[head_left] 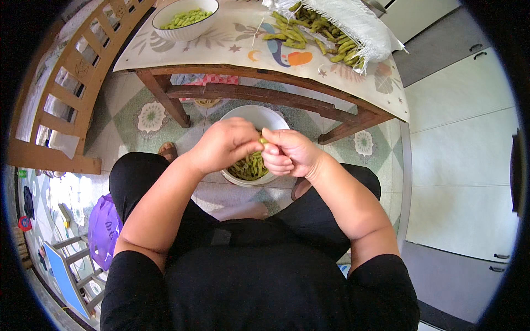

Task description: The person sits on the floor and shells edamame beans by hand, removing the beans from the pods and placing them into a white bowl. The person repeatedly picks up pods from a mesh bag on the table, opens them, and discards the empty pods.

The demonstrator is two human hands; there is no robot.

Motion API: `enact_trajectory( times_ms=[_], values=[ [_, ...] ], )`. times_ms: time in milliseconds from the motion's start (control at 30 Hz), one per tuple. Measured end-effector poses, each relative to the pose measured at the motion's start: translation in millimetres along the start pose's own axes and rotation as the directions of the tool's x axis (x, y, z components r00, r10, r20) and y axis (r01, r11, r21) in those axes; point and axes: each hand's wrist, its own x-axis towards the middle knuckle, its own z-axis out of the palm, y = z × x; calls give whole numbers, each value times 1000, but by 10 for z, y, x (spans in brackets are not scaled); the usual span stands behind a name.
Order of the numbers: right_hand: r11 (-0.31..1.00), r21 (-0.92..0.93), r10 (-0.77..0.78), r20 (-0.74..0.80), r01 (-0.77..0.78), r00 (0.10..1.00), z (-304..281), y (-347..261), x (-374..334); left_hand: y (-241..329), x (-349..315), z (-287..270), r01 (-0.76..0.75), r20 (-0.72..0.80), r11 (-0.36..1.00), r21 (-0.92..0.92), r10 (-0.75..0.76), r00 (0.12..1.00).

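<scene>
My left hand [227, 144] and my right hand [292, 152] meet above a white bucket on the floor between my knees. Pinched between their fingertips is a green soybean pod [263, 141], mostly covered by the fingers. Both hands are closed on it. Below them, the bucket [274, 115] holds a heap of green pods [249, 167]; whether these are full or split I cannot tell. On the table, a white ribbed bowl [185, 34] contains shelled green soybeans [187, 18]. More pods [326, 30] spill from a white woven sack [367, 27] at the table's far right.
The wooden table [243, 52] with a patterned cover stands just ahead, its crossbar [259, 96] behind the bucket. A slatted wooden bench [66, 94] is on the left. A purple bag [104, 231] hangs near a blue-topped stool [65, 278]. Pale cabinets [464, 154] line the right.
</scene>
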Motion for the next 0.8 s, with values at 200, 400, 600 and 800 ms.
enact_trajectory(
  times_ms=[200, 400, 600, 800],
  values=[
    [752, -658, -362, -373, 32, 854, -70, -86, 62, -52, -8, 108, 387, -94, 889, -244, -419, 903],
    [683, -721, -426, -260, 120, 866, -52, -142, 31, -100, 3, 215, 441, -95, 693, -570, -589, 803],
    [659, -712, -524, -204, 242, 827, -77, -68, 94, -57, 21, 212, 230, -319, 908, -350, -346, 882],
    [441, -888, -628, -200, 132, 752, -30, -67, 93, -29, 13, 257, 220, -316, 859, -462, -392, 864]
  ],
)
